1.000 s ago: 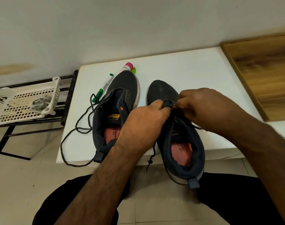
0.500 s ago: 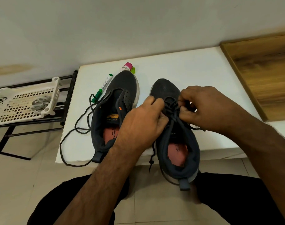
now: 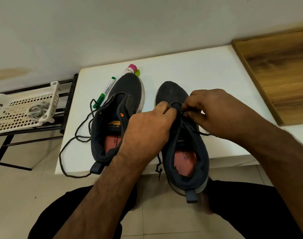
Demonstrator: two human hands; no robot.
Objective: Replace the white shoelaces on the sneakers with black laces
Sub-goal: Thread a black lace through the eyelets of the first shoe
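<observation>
A: Where are the sneakers?

B: Both dark grey mesh sneakers stand side by side on the white bench (image 3: pixel 190 66), toes to the wall. The right-hand dark grey sneaker (image 3: pixel 180 138) overhangs the near edge with its heel; the left-hand dark grey sneaker (image 3: pixel 116 118) lies wholly on the bench, tongue folded out, its eyelets unlaced.

A: And the hands?

B: The left hand (image 3: pixel 147 128) has its fingers curled at the lower eyelets of the right-hand sneaker, pinching the thin black lace (image 3: pixel 190 125) there. The right hand (image 3: pixel 211 111) meets it from the other side, thumb and fingers nipped on the same lace near the toe. One end of that lace hangs down past the bench edge between the two sneakers.

A: Any other lace about?

B: A second loose black lace (image 3: pixel 74 140) trails in loops on the bench left of the left-hand sneaker, touching its side.

A: What else?

B: A white marker with green cap (image 3: pixel 105 92) lies just beside that sneaker's toe, and a small white bottle with pink cap (image 3: pixel 130 69) stands behind it. Off the bench, a white perforated plastic basket (image 3: pixel 23 109) sits on a black metal rack (image 3: pixel 68 104)
</observation>
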